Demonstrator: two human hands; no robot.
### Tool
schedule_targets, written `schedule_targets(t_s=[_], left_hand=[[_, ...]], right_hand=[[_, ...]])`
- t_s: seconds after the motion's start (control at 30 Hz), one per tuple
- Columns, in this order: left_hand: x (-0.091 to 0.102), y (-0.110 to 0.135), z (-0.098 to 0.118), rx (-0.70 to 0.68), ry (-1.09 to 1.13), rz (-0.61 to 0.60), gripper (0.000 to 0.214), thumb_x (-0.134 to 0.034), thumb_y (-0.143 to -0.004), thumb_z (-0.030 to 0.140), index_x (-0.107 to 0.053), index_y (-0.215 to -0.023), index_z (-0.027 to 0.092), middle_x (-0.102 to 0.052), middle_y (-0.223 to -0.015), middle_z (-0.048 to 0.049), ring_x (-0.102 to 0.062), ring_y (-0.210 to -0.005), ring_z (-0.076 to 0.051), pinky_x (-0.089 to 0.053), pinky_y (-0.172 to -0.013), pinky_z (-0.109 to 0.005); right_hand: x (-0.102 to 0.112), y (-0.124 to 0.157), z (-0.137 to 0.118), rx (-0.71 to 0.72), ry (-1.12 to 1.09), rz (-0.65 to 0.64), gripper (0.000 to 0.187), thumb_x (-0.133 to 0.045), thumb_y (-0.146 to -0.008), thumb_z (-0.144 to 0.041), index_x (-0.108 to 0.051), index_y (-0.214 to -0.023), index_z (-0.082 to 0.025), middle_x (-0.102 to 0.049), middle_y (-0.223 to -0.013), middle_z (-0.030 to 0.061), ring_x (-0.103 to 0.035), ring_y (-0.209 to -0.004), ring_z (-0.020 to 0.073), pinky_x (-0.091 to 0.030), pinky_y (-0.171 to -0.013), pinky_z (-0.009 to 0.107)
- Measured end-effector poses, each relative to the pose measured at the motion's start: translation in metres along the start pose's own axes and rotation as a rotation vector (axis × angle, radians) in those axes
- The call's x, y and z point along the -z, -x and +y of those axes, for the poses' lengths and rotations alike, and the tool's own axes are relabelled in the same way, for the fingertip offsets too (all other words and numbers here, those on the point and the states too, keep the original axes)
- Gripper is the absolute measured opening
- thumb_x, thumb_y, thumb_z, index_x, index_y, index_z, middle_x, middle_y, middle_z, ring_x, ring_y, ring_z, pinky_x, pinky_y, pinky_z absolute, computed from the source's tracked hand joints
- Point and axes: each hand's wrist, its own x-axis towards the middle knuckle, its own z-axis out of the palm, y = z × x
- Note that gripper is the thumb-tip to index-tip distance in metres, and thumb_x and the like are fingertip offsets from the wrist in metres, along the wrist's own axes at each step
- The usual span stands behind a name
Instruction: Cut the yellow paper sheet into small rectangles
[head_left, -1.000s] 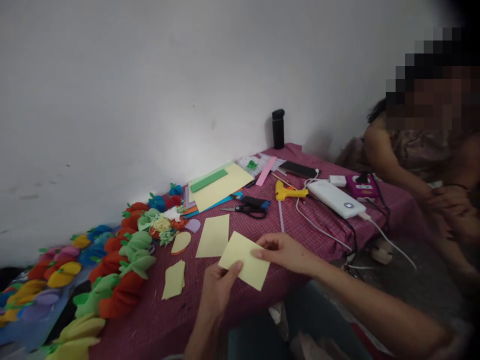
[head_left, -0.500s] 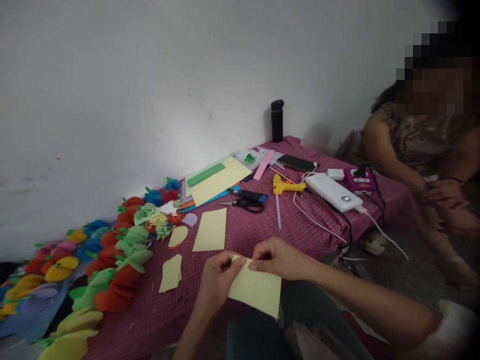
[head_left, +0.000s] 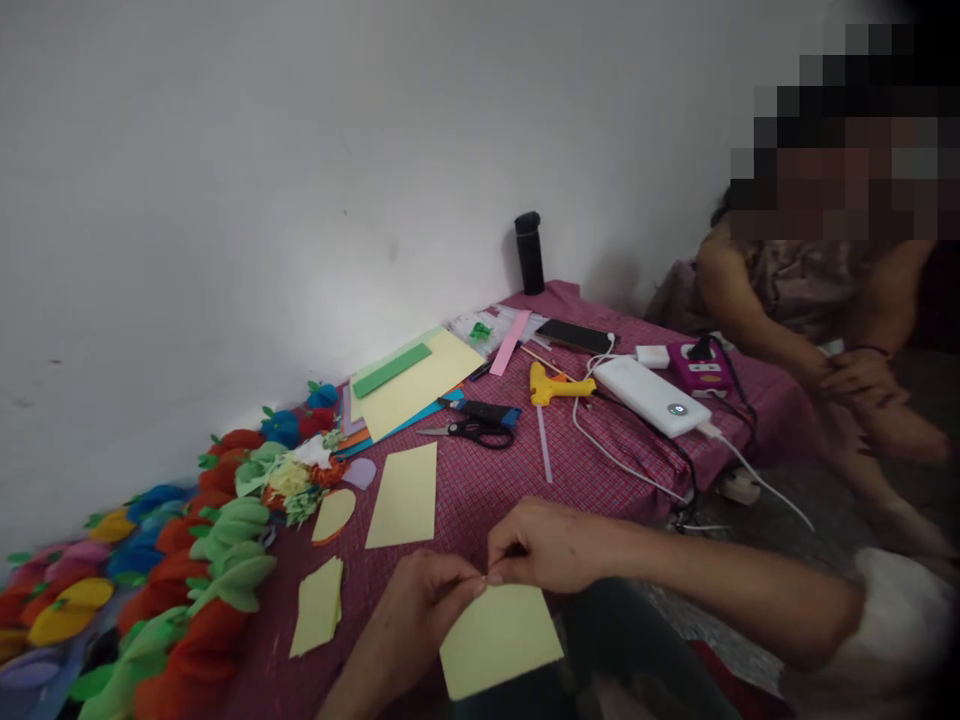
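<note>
A pale yellow paper rectangle (head_left: 500,640) hangs in front of me, just off the near edge of the table. My left hand (head_left: 420,610) and my right hand (head_left: 544,545) both pinch its top edge, fingertips almost touching. On the checked magenta cloth (head_left: 487,480) beyond my hands lie another yellow rectangle (head_left: 405,495), a yellow oval cut-out (head_left: 333,514) and an angular yellow scrap (head_left: 318,606).
Black scissors (head_left: 472,430), a yellow glue gun (head_left: 551,385), a white power bank (head_left: 650,395) with cables, coloured sheets (head_left: 409,380) and a black flask (head_left: 529,252) lie farther back. Paper flowers (head_left: 187,560) crowd the left. Another person sits at the right, hands (head_left: 862,380) clasped.
The yellow sheet has dropped from over the table to below its near edge. Both hands came together and now pinch its top edge. The view shifted slightly left.
</note>
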Motion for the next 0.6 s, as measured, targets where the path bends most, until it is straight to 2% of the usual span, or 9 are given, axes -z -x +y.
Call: schedule_targets(t_s=[0.23,0.3,0.37,0.43,0.47,0.5,0.57,0.6], left_hand=[[0.008,-0.005,-0.018,0.129,0.115,-0.017,0.029,-0.049,-0.076,0.038,-0.066,-0.065,0.017,-0.063,-0.062,-0.0013,-0.052,-0.059,-0.013,-0.035,-0.052,-0.02],[0.019,-0.004,-0.025,0.162,0.167,0.043,0.027,-0.052,-0.074,0.037,-0.065,-0.063,0.017,-0.063,-0.063,-0.0018,-0.054,-0.062,-0.015,-0.037,-0.056,-0.021],[0.031,-0.006,-0.032,0.181,0.246,0.189,0.025,-0.055,-0.072,0.038,-0.065,-0.063,0.017,-0.064,-0.066,-0.0025,-0.056,-0.067,-0.016,-0.039,-0.063,-0.023],[0.038,-0.012,-0.039,0.174,0.42,0.419,0.027,-0.055,-0.071,0.043,-0.065,-0.075,0.018,-0.066,-0.077,-0.0042,-0.058,-0.079,-0.018,-0.04,-0.074,-0.026],[0.038,-0.017,-0.042,0.142,0.558,0.514,0.035,-0.053,-0.071,0.048,-0.063,-0.089,0.02,-0.065,-0.089,-0.0059,-0.057,-0.088,-0.02,-0.039,-0.079,-0.029],[0.036,-0.022,-0.043,0.095,0.716,0.551,0.048,-0.051,-0.069,0.054,-0.057,-0.105,0.022,-0.061,-0.104,-0.0082,-0.054,-0.097,-0.022,-0.038,-0.082,-0.032],[0.025,-0.033,-0.042,0.088,1.005,0.502,0.074,-0.057,-0.057,0.063,-0.046,-0.117,0.023,-0.054,-0.115,-0.0137,-0.053,-0.1,-0.028,-0.04,-0.08,-0.039],[0.018,-0.037,-0.04,0.093,1.101,0.456,0.076,-0.057,-0.059,0.061,-0.041,-0.122,0.023,-0.048,-0.123,-0.015,-0.05,-0.106,-0.029,-0.039,-0.083,-0.04]], right_hand=[[0.014,0.01,0.025,-0.114,-0.111,-0.059,0.02,-0.047,-0.076,-0.025,-0.063,-0.072,-0.015,-0.064,-0.064,0.0001,-0.052,-0.054,0.0082,-0.034,-0.049,0.018],[0.019,0.013,0.03,-0.136,-0.133,-0.026,0.017,-0.047,-0.076,-0.022,-0.062,-0.071,-0.014,-0.063,-0.064,0.0003,-0.052,-0.054,0.0086,-0.035,-0.05,0.018],[0.025,0.015,0.032,-0.171,-0.205,0.031,0.017,-0.046,-0.076,-0.022,-0.06,-0.071,-0.014,-0.062,-0.064,0.0012,-0.053,-0.056,0.0093,-0.036,-0.051,0.019],[0.03,0.013,0.032,-0.196,-0.318,0.123,0.018,-0.046,-0.078,-0.026,-0.058,-0.072,-0.013,-0.061,-0.065,0.0021,-0.053,-0.058,0.0098,-0.038,-0.053,0.019],[0.031,0.011,0.031,-0.2,-0.375,0.182,0.02,-0.046,-0.079,-0.028,-0.058,-0.072,-0.013,-0.06,-0.064,0.0022,-0.053,-0.058,0.0098,-0.039,-0.054,0.02],[0.032,0.008,0.029,-0.197,-0.424,0.249,0.021,-0.047,-0.079,-0.031,-0.057,-0.071,-0.014,-0.06,-0.064,0.0021,-0.052,-0.058,0.0096,-0.039,-0.055,0.02],[0.029,-0.002,0.023,-0.175,-0.51,0.373,0.023,-0.048,-0.078,-0.034,-0.056,-0.071,-0.014,-0.059,-0.064,0.0015,-0.05,-0.057,0.0091,-0.04,-0.056,0.021],[0.026,-0.007,0.02,-0.161,-0.549,0.415,0.023,-0.048,-0.078,-0.035,-0.055,-0.071,-0.014,-0.058,-0.064,0.0012,-0.05,-0.057,0.0089,-0.04,-0.056,0.021]])
